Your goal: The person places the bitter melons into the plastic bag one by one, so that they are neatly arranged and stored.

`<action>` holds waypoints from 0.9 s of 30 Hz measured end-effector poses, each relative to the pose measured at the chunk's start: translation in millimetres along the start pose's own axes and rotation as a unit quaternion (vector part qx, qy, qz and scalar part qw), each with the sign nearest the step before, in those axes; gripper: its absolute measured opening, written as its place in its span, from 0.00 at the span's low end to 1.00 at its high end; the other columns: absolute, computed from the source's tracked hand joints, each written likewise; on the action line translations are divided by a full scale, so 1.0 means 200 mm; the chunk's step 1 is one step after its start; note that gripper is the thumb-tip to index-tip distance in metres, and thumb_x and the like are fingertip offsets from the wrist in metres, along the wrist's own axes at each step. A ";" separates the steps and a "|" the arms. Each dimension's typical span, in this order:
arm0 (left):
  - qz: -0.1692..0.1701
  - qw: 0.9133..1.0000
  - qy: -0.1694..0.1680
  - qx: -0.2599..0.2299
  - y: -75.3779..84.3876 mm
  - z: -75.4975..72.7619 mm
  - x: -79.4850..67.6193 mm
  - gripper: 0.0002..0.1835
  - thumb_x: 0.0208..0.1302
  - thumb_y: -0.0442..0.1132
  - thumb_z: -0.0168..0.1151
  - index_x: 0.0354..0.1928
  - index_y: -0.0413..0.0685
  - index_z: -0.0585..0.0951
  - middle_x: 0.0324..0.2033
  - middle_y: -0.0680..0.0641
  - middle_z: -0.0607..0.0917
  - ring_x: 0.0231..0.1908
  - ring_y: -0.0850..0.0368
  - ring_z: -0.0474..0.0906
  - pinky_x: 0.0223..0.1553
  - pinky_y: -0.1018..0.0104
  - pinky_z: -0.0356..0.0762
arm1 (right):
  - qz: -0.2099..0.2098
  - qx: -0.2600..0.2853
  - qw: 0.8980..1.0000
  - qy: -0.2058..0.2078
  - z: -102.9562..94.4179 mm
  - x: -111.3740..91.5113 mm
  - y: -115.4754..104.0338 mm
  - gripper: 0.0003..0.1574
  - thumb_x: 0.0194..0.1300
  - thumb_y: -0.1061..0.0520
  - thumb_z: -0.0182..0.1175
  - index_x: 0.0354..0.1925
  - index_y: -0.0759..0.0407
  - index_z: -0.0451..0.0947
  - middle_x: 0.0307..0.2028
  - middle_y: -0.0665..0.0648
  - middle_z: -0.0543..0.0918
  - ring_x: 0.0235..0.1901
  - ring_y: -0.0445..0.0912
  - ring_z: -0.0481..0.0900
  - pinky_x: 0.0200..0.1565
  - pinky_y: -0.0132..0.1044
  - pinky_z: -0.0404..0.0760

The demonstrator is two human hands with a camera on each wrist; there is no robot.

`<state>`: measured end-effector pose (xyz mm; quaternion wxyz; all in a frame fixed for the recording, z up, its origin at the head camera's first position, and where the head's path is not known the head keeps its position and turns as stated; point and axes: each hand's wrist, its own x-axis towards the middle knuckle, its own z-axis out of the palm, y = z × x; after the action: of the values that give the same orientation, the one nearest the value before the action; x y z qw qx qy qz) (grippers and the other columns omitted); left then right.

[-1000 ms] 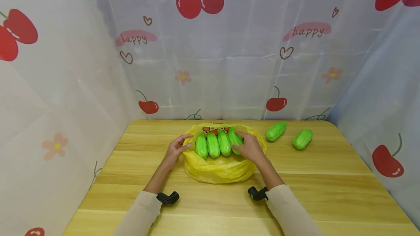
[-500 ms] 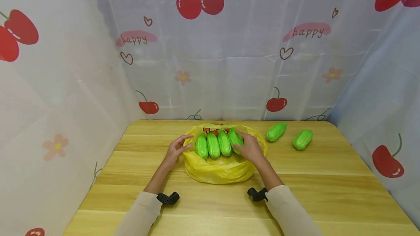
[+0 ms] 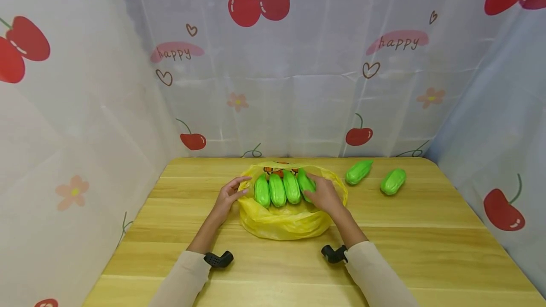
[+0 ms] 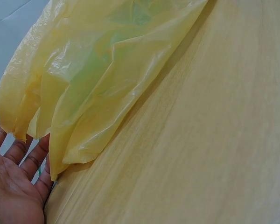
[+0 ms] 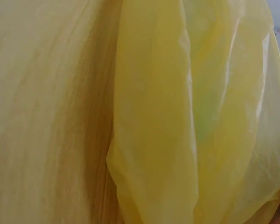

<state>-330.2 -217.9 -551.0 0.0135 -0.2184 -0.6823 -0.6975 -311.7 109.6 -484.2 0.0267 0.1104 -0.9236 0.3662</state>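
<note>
Currently: L hand (image 3: pixel 226 197) at yellow bag (image 3: pixel 283 227), grip unclear; R hand (image 3: pixel 326 195) pinching rightmost bagged green pc (image 3: pixel 304 184). Prob. best laid snug w/ other 3 pcs (image 3: pixel 277 190).

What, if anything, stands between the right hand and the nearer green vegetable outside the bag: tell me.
Visibly, only the right rim of the yellow bag stands between the right hand and that green vegetable.

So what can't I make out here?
Head: right side of the rightmost bagged gourd, hidden by the right hand.
Head: lower orange print inside the yellow plastic bag, behind the middle bagged gourds.
Left wrist: green contents, blurred by the bag.
Right wrist: right hand, mostly hidden by bag or right edge.
</note>
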 end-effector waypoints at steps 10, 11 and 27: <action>-0.002 1.000 -0.003 0.001 0.00 0.00 -0.01 0.28 0.73 0.36 0.60 0.69 0.27 0.69 0.69 0.30 0.68 0.75 0.45 0.57 0.76 0.58 0.47 | 0.006 0.004 1.000 -0.021 0.00 0.00 0.01 0.39 0.68 0.60 0.66 0.72 0.68 0.66 0.65 0.71 0.75 0.63 0.64 0.73 0.59 0.58 0.75; -0.002 1.000 -0.003 0.001 0.00 0.00 -0.01 0.28 0.73 0.36 0.60 0.69 0.27 0.69 0.69 0.30 0.68 0.75 0.45 0.57 0.76 0.59 0.48 | 0.005 0.003 1.000 -0.027 0.00 0.00 0.01 0.39 0.68 0.60 0.66 0.73 0.68 0.65 0.65 0.71 0.74 0.65 0.65 0.72 0.62 0.60 0.72; 0.006 1.000 0.002 0.005 0.00 0.00 0.00 0.23 0.73 0.34 0.59 0.66 0.34 0.74 0.67 0.33 0.72 0.74 0.45 0.59 0.76 0.54 0.45 | -0.019 0.005 0.998 -0.065 -0.02 0.00 0.03 0.46 0.63 0.65 0.66 0.74 0.71 0.59 0.67 0.73 0.72 0.63 0.64 0.73 0.62 0.58 0.73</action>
<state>-330.1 -218.0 -551.2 0.0199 -0.2208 -0.6848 -0.6942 -313.3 115.7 -485.0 -0.0271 0.1521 -0.9193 0.3620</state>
